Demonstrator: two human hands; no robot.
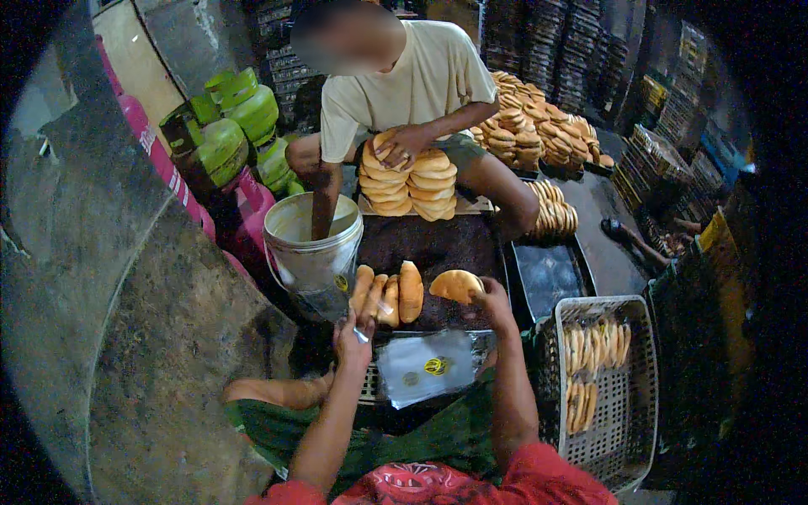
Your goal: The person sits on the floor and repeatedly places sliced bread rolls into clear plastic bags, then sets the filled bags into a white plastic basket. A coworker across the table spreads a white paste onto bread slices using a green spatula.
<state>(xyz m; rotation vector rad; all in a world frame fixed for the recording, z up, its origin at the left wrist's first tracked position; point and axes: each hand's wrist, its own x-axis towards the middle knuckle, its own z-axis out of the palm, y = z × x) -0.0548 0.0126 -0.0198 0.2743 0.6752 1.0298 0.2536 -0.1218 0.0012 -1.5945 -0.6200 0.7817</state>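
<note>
My right hand [495,304] holds a round bread bun [456,286] by its right edge above a dark tray [435,243]. At the near left of that tray my left hand [355,338] has something thin and whitish between its fingers, perhaps a plastic bag; a clear film seems to lie against the buns there. Several buns [411,292] stand on edge in a row just beyond the left hand. Between my forearms lies a stack of clear printed plastic bags [426,369].
A co-worker sits opposite, one hand on stacked buns [407,183], the other arm inside a white bucket [312,252]. At right are a plastic crate [653,391] with bagged buns and a dark metal tray [549,274]. Green gas cylinders [224,151] stand at left.
</note>
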